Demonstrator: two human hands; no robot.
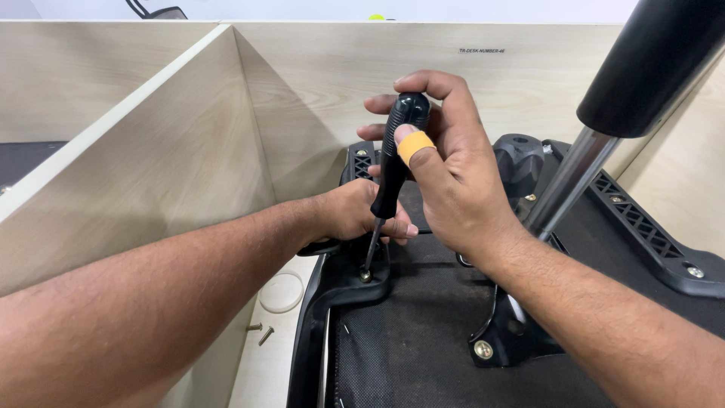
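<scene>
My right hand [453, 174] grips the black handle of a screwdriver [394, 162], a yellow band around the thumb. The screwdriver's shaft slants down to a brass screw [365, 276] in a black plastic armrest bracket [355, 283]. My left hand [355, 215] rests on that bracket just behind the shaft, fingers curled over its top. The bracket sits on the underside of an upturned office chair seat [423, 340], covered in black fabric.
The chair's chrome gas cylinder [566, 185] with a black sleeve [649, 64] rises at right. A black side bracket [649, 234] runs along the right edge. Two loose screws [260, 331] and a clear ring [282, 292] lie on the desk. Wooden partition walls [174, 151] stand left and behind.
</scene>
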